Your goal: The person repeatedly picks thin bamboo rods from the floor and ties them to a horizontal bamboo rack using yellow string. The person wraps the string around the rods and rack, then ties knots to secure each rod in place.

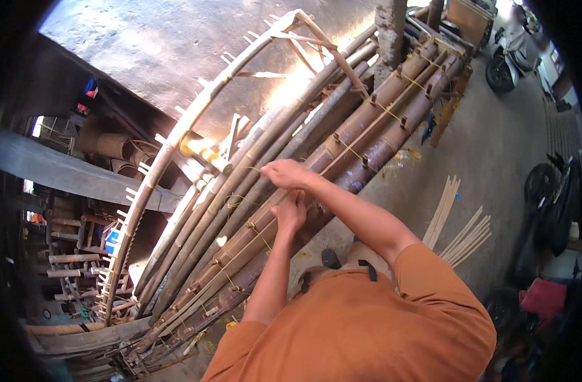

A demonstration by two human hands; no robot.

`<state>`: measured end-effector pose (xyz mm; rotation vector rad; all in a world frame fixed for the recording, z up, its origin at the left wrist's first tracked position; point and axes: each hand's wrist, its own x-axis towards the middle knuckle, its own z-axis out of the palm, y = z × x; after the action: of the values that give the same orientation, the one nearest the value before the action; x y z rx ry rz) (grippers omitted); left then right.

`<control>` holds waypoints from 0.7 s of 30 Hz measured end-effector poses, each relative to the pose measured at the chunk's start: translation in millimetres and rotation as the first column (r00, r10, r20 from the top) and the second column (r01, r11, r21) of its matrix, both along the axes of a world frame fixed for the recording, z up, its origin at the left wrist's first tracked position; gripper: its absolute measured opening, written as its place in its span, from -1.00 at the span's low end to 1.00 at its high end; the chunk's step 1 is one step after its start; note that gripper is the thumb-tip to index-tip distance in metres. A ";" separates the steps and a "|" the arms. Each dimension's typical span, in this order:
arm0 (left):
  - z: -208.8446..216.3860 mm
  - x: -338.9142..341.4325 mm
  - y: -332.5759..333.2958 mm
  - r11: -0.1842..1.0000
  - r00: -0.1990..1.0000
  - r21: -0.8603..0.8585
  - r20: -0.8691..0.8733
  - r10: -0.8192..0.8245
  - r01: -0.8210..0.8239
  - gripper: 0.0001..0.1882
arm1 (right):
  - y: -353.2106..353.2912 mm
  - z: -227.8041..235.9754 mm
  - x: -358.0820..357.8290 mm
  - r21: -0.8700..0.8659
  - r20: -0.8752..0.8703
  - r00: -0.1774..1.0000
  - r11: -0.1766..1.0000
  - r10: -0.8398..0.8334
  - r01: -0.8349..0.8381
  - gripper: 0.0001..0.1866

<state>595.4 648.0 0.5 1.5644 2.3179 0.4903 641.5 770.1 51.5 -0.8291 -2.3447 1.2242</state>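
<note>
Both my hands work over a long frame of two thick brown bamboo poles (348, 134), with short dark pegs along them and thin yellow cord (348, 148) wound across at intervals. My right hand (287, 173) is closed, with a thin yellow strand (253, 168) coming out at its left. Just below it, close to the poles, my left hand (291, 210) has its fingers curled; what they hold, if anything, is hidden. A loose loop of the strand (240, 201) hangs to the left of my hands, over thinner poles.
A curved bamboo piece with pegs (170, 148) arches at the left beside stacked bamboo poles (240, 162). Split bamboo strips (462, 239) lie on the floor at right. A motorbike (510, 60) stands far right, another dark one (552, 197) nearer. A concrete post (391, 48) rises behind the poles.
</note>
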 end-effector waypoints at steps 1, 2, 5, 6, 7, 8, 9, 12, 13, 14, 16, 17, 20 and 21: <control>5.8 -6.8 -5.1 1.000 0.997 0.021 0.076 0.021 -0.022 -0.65 | -6.1 18.9 4.7 0.394 0.285 0.929 0.912 -0.237 0.112 -0.46; 9.2 -1.8 -8.5 0.999 0.987 0.030 0.161 0.007 -0.012 -0.65 | -3.1 -1.0 10.5 0.552 0.251 0.900 0.817 -0.355 0.168 -0.43; 17.4 4.6 -4.9 0.997 0.979 0.052 0.200 0.044 -0.055 -0.65 | 1.3 -5.7 15.8 -0.278 -0.049 0.997 0.960 -0.054 0.039 -0.39; 15.9 2.4 -0.2 0.996 0.984 0.056 0.166 0.065 -0.075 -0.65 | 6.1 24.1 21.3 -0.662 -0.287 0.958 0.717 0.027 -0.219 -0.38; 11.3 -0.3 -5.2 0.993 0.986 0.046 0.134 0.102 -0.109 -0.65 | -4.0 49.0 36.2 -0.655 -0.292 0.956 0.721 0.033 -0.225 -0.42; 7.2 -0.4 -9.6 0.989 0.985 0.034 0.103 0.138 -0.142 -0.65 | -18.0 62.7 61.3 -0.650 -0.296 0.955 0.724 0.037 -0.229 -0.44; 9.6 3.0 -6.9 0.988 0.985 0.013 0.082 0.154 -0.156 -0.65 | -37.5 56.0 86.4 -0.603 -0.303 0.927 0.710 0.219 -0.364 -0.45; 14.1 12.6 -1.4 0.984 0.983 0.037 0.067 0.170 -0.172 -0.63 | -94.7 -6.1 148.8 -0.436 -0.079 0.796 0.697 0.601 -0.570 -0.45; 13.4 13.1 1.3 0.982 0.979 0.072 0.116 0.168 -0.177 -0.64 | -119.6 -57.3 155.9 -0.219 0.066 0.932 0.917 0.356 -0.334 -0.48; 11.2 10.1 1.6 0.978 0.972 0.101 0.167 0.166 -0.185 -0.65 | -125.3 -70.5 150.0 -0.193 0.033 0.953 0.938 0.301 -0.289 -0.48; 2.3 -17.1 18.4 0.964 0.851 0.196 0.523 0.050 -0.177 -0.72 | -125.1 -69.6 138.5 -0.245 0.042 0.960 0.935 0.276 -0.257 -0.51; 27.8 -17.9 39.8 0.909 0.802 0.374 0.592 -0.082 -0.182 -0.73 | -120.8 -61.0 133.5 -0.345 0.082 0.954 0.906 0.289 -0.245 -0.54; 49.6 -53.4 99.4 0.898 0.790 0.323 0.611 0.045 -0.300 -0.64 | -130.3 -63.6 137.0 -0.205 0.198 0.958 0.964 0.209 -0.168 -0.58; 8.2 -69.9 101.6 0.894 0.901 0.377 0.429 0.061 -0.240 -0.63 | -134.6 -67.0 136.1 -0.071 0.226 0.958 0.984 0.175 -0.163 -0.59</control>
<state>525.4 749.6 8.7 1.2750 2.0982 1.3041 777.7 635.5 -15.6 -0.8432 -2.6279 1.3239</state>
